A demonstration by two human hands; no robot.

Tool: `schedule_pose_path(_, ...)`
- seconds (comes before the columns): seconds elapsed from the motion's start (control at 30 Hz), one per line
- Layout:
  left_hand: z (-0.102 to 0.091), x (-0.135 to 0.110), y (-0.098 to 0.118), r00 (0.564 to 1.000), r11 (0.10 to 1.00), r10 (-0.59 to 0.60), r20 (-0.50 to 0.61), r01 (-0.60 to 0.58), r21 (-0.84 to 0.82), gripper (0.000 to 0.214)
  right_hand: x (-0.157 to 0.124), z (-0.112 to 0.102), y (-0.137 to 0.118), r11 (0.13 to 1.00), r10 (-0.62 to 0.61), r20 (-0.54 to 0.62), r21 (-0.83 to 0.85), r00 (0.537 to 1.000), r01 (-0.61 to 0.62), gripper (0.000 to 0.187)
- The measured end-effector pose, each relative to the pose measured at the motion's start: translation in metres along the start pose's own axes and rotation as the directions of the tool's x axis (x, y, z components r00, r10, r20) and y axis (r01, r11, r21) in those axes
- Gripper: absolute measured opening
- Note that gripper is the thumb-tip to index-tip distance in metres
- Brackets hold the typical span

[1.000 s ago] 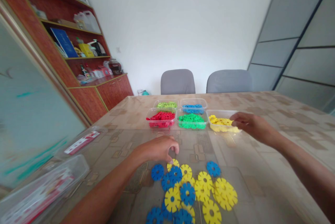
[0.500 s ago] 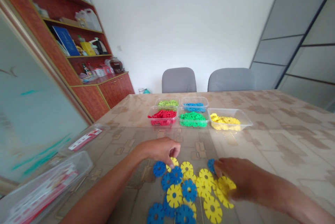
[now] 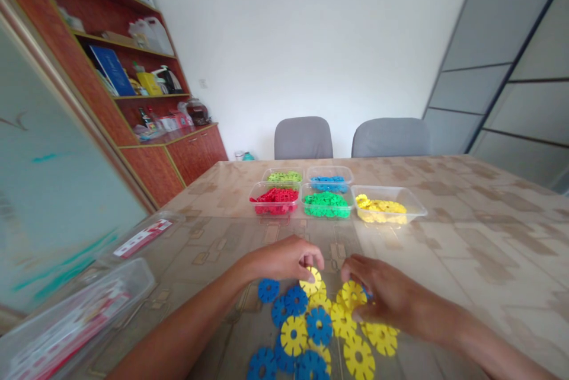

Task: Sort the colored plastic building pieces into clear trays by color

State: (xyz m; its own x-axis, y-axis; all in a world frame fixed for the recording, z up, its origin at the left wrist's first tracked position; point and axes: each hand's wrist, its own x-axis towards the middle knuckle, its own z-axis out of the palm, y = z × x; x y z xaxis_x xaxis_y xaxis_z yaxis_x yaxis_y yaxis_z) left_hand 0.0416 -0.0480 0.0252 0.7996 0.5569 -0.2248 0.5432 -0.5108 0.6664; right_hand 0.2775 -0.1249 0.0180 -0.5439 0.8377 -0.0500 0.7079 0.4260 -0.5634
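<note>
A heap of blue and yellow gear-shaped plastic discs (image 3: 317,332) lies on the table's near edge. My left hand (image 3: 284,258) pinches a yellow disc (image 3: 311,281) at the heap's far side. Close beside it, my right hand (image 3: 384,300) grips another yellow disc (image 3: 352,295) between thumb and fingers. The two hands are a few centimetres apart. Beyond them stands a clear tub of yellow pieces (image 3: 387,211).
More clear tubs hold red (image 3: 274,198), green (image 3: 326,203), lime (image 3: 283,177) and blue (image 3: 329,179) pieces. Two clear lids with labels (image 3: 84,309) lie at the left. Two grey chairs (image 3: 351,138) stand behind the table, a wooden cabinet (image 3: 173,157) at the left.
My right hand came back from the yellow tub to the heap and closed on a yellow disc. My left hand lifted a yellow disc and shifted slightly right.
</note>
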Motion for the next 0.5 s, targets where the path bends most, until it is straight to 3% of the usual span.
schedule_pose_path(0.17, 0.007, 0.001, -0.003, 1.000, 0.997, -0.009, -0.007, 0.010, 0.076, 0.037, 0.000, 0.011, -0.004, 0.999, -0.037, 0.077, 0.022, 0.996, 0.035, 0.031)
schedule_pose_path(0.3, 0.009, 0.001, -0.005, 1.000, 0.992, 0.004, -0.026, 0.000, 0.124, 0.032, -0.002, 0.012, 0.001, 0.998, -0.047, 0.055, 0.050, 0.997, 0.044, 0.019)
schedule_pose_path(0.5, 0.009, 0.001, -0.004, 0.999, 0.995, 0.003, -0.046, 0.002, 0.099, 0.034, -0.002, 0.012, 0.007, 0.996, -0.022, 0.034, 0.087, 0.999, 0.019, 0.028)
